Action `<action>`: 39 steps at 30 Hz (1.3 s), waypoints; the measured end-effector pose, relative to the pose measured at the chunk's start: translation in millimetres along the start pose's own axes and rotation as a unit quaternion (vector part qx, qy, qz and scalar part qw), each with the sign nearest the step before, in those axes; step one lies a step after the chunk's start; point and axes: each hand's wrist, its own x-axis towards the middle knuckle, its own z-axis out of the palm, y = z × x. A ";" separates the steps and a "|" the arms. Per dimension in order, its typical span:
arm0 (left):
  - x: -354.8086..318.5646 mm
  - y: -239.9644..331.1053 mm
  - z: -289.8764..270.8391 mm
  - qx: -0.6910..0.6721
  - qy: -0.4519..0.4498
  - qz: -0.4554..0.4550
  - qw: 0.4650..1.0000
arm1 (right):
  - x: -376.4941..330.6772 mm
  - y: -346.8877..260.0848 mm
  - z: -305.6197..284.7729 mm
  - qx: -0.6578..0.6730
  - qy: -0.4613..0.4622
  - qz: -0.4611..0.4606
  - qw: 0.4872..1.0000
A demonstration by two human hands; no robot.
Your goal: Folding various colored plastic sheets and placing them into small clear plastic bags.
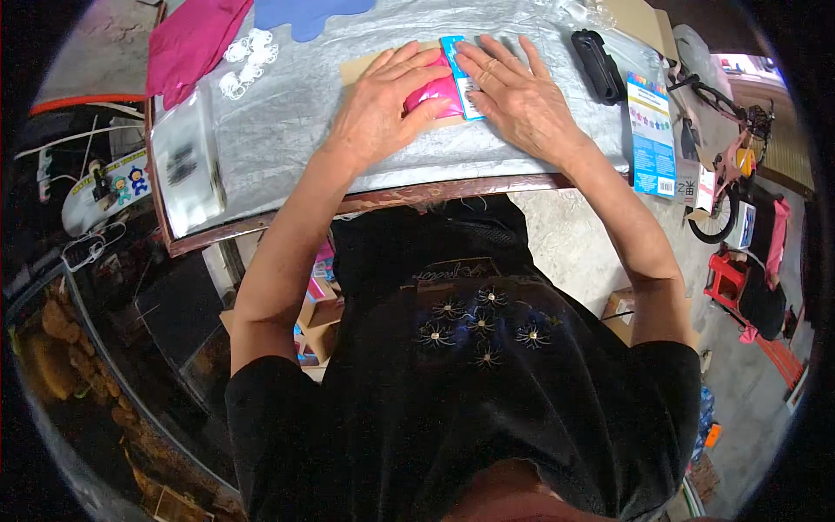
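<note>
My left hand (383, 106) lies flat with its fingers stretched over a glossy bright pink packet (439, 97) and a brown cardboard piece (353, 70). Part of the pink packet shows between its thumb and fingers. My right hand (522, 97) presses palm down beside it, its fingertips resting on a narrow blue printed card (451, 50) along the packet's right edge. Both hands have their fingers extended. The cardboard lies beneath the pink packet, mostly covered by the hands. Whether the card is joined to the packet, I cannot tell.
The table wears a silvery cover (270, 130). Around it lie pink fabric (193, 43), a blue sheet (309, 16), white rings (248, 63), clear plastic bags (187, 170), a black case (598, 68) and a blue-white printed package (652, 139). A bicycle (729, 174) stands to the right.
</note>
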 end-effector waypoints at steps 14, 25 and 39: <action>-21.0 5.4 -13.3 0.218 -0.054 -0.085 0.971 | 6.1 -11.7 -5.6 0.056 0.024 0.038 0.997; -20.0 4.3 -13.2 0.176 -0.063 -0.109 0.976 | 29.7 -14.9 -8.7 0.408 0.013 0.289 0.866; -66.4 -75.3 -93.2 0.161 0.309 -0.152 0.925 | 35.9 7.8 -4.0 0.559 -0.064 0.337 0.755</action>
